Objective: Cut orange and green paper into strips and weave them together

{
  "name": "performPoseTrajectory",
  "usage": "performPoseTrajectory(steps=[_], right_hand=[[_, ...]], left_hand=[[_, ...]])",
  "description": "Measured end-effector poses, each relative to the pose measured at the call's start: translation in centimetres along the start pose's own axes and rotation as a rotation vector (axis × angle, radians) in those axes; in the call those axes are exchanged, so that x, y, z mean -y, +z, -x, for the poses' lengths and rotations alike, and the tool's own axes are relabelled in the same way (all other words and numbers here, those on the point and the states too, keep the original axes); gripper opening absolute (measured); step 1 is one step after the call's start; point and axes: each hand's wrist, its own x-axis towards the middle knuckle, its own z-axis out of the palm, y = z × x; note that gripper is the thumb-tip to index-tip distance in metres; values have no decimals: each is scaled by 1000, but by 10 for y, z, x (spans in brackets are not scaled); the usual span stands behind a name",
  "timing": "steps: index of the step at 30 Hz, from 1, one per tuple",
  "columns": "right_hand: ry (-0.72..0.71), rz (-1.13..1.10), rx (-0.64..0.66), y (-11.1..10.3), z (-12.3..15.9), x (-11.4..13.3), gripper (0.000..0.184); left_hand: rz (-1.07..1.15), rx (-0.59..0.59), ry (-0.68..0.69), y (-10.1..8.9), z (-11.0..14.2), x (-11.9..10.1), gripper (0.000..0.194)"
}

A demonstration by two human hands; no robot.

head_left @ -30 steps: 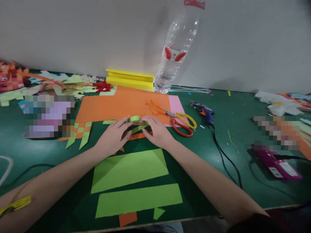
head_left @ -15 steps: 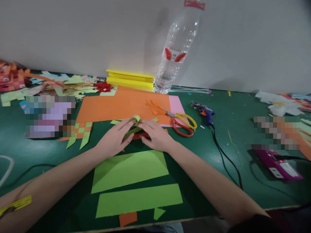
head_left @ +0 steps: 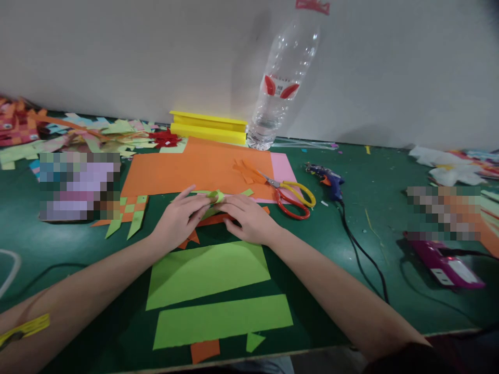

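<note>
A light-green paper strip [head_left: 217,197] is bent into a curl between my hands, just above the table. My left hand [head_left: 180,214] pinches the curl's left side, with one finger lifted away. My right hand [head_left: 249,217] has its fingers closed on the right side; its fingertips are partly hidden. Beneath the hands lies an orange paper strip [head_left: 213,220], with orange scraps [head_left: 189,239] by my left wrist. Two green paper pieces, a larger one [head_left: 210,272] and a narrower one [head_left: 222,321], lie flat in front of my hands.
Behind the hands are orange sheets [head_left: 163,174], scissors [head_left: 294,200] with red and yellow handles, and a tall plastic bottle [head_left: 276,104]. A corded glue gun [head_left: 329,179] lies to the right, near a magenta power strip [head_left: 448,265]. A woven green-orange piece [head_left: 132,210] is at left.
My left hand has shifted slightly left and raised a finger. The curl has flattened and turned a little, and more of the orange strip and scraps shows. My right hand stays nearly in place.
</note>
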Motion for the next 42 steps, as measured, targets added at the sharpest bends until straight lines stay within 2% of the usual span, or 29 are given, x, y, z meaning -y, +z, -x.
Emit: performPoseTrajectory(steps=[5, 9, 12, 17, 26, 42], right_hand=[[85, 31, -137, 0, 1, -1, 19], [157, -47, -215, -2, 1, 0, 35], [84, -87, -196, -5, 0, 2, 44], [4, -16, -96, -4, -1, 3, 29], [65, 50, -129, -2, 1, 1, 15], [178, 50, -199, -1, 0, 0, 5]], left_hand=[[-56, 14, -2, -2, -1, 0, 27], [-106, 39, 86, -4, -1, -4, 27], [-121, 60, 119, -5, -2, -7, 25], [-118, 49, 122, -5, -2, -8, 24], [-104, 70, 101, -6, -4, -9, 21], [-93, 30, 46, -4, -1, -6, 17]])
